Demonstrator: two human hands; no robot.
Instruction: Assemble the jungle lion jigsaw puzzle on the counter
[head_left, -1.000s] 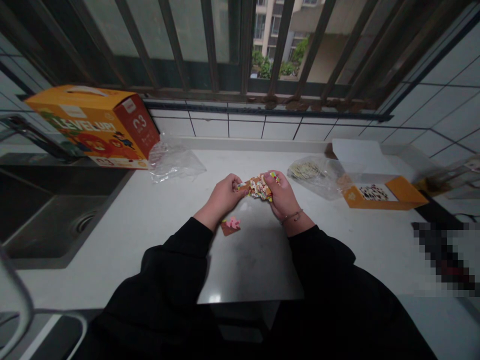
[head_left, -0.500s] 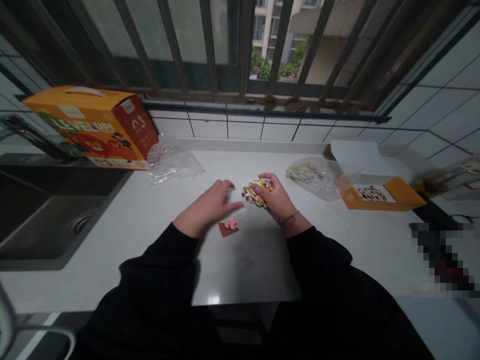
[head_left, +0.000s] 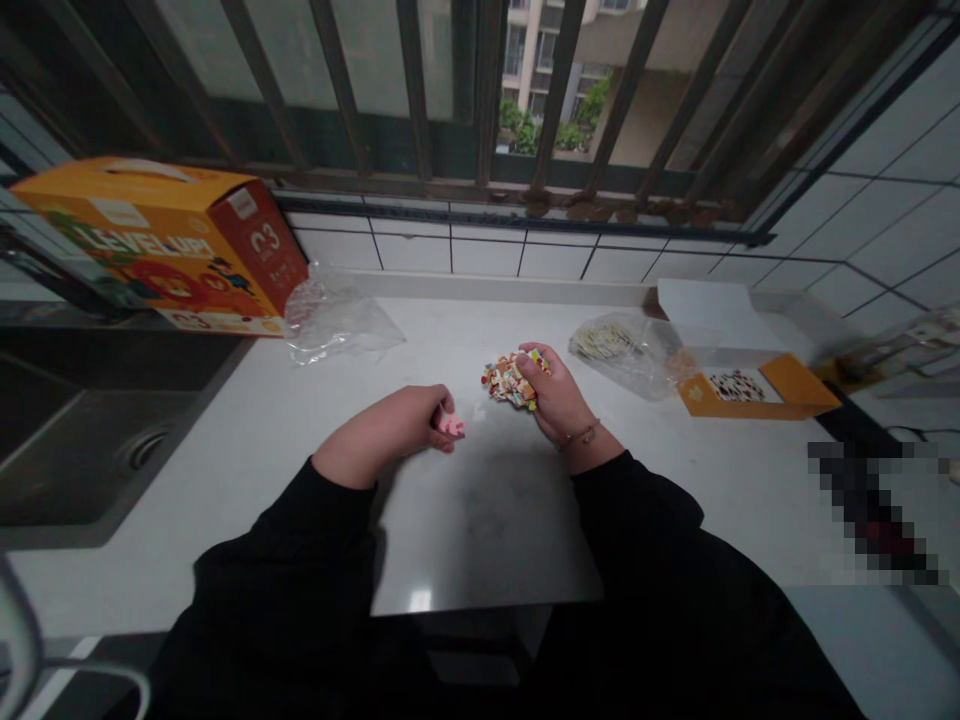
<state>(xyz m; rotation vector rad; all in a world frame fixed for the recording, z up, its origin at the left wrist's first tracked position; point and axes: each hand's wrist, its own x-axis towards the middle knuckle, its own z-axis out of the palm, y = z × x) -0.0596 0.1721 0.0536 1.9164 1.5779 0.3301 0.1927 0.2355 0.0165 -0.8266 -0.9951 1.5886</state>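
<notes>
In my right hand (head_left: 556, 395) is a thick bunch of puzzle pieces (head_left: 511, 380), many-coloured, with the thumb pressed on top. My left hand (head_left: 420, 418) is closed on a pink puzzle piece (head_left: 451, 426), low over the white countertop (head_left: 480, 510). Part of that piece is hidden by the fingers. A gap separates the two hands, the left one a little nearer to me.
At the back left stand an orange box (head_left: 172, 250) and an empty clear plastic bag (head_left: 337, 320), beside a dark sink (head_left: 82, 450). To the right lie a clear bag (head_left: 622, 345) with pieces inside and an open orange box (head_left: 757, 400) with black-and-white pieces.
My left hand has come down and taken hold of the pink piece that lay on the countertop. The right hand still holds the bunch, now with more of it showing.
</notes>
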